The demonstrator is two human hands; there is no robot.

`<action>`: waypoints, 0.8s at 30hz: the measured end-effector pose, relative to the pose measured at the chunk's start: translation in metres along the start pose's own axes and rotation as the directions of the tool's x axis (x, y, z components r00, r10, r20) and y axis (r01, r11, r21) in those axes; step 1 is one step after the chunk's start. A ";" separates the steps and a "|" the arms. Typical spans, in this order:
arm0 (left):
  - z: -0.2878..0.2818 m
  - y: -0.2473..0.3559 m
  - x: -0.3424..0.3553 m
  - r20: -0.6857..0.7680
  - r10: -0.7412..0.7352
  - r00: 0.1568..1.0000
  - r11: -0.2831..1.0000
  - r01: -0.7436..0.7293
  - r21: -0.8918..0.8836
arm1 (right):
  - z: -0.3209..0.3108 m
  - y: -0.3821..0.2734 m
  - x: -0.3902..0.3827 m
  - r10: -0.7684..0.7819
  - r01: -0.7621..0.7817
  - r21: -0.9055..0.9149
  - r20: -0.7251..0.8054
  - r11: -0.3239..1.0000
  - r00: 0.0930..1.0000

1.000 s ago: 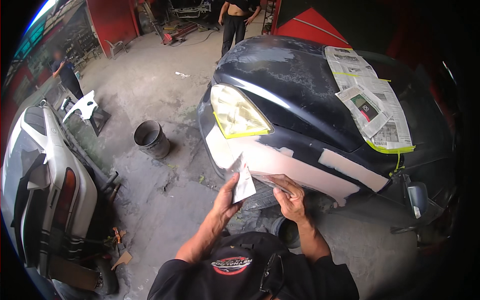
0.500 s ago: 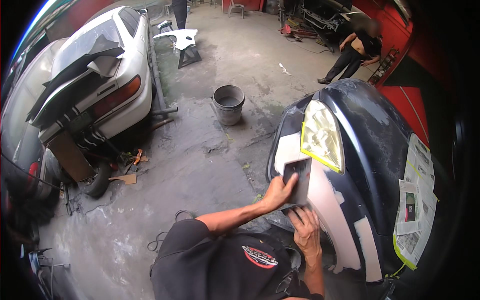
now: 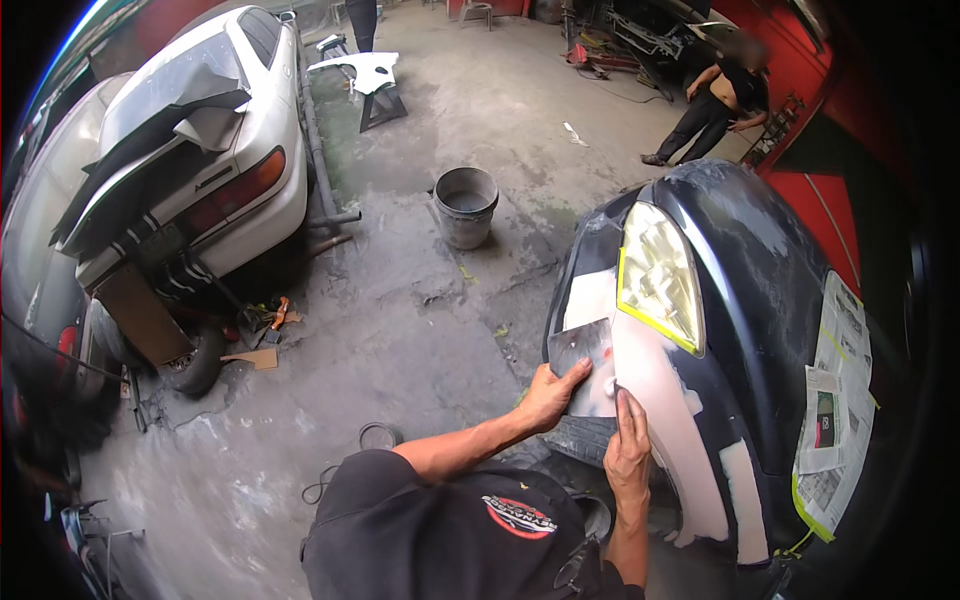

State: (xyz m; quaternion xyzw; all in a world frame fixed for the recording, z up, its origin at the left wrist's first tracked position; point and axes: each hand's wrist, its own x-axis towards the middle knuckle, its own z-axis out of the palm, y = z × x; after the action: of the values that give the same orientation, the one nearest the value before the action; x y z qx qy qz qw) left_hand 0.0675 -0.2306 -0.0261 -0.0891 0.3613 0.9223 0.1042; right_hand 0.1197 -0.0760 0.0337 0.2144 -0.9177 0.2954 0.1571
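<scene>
Now my left hand (image 3: 548, 395) pinches a flat grey sheet (image 3: 580, 347) against the dark car's bumper (image 3: 650, 390), below the headlight (image 3: 655, 275). My right hand (image 3: 628, 450) lies flat beside it, fingers straight, holding nothing.

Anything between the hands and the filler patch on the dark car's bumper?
Nothing visible. The left hand holds a flat spreader against the pale filler patch on the bumper; the right hand lies flat on the patch just below. Both touch directly.
</scene>
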 end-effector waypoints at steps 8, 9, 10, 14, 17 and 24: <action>-0.061 0.103 0.053 -0.101 0.184 0.978 0.981 -0.189 -0.038 | 0.020 0.027 -0.066 0.229 -0.235 0.009 0.178 0.972 0.957; -0.073 0.123 0.061 -0.123 0.258 0.958 0.965 -0.263 -0.022 | 0.021 0.026 -0.066 0.307 -0.309 0.024 0.072 0.951 0.949; -0.083 0.145 0.070 -0.107 0.308 0.945 0.951 -0.309 0.009 | 0.022 0.026 -0.069 0.340 -0.341 0.015 0.025 0.940 0.940; -0.109 0.220 0.099 -0.101 0.458 0.883 0.888 -0.460 0.004 | 0.027 0.025 -0.081 0.419 -0.420 0.045 0.024 0.907 0.908; -0.121 0.222 0.106 -0.109 0.424 0.899 0.903 -0.429 -0.030 | 0.021 0.032 -0.088 0.409 -0.413 0.074 0.060 0.908 0.910; -0.252 0.012 0.010 -0.036 -0.643 0.765 0.765 0.642 -0.048 | 0.005 0.047 -0.111 0.478 -0.474 0.062 -0.068 0.878 0.876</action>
State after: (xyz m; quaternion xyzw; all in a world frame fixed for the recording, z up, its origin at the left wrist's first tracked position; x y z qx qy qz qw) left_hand 0.0772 -0.4102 -0.2033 -0.2322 0.2964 0.8342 0.4028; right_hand 0.1917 -0.0105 -0.0386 -0.0265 -0.9285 0.3531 0.1121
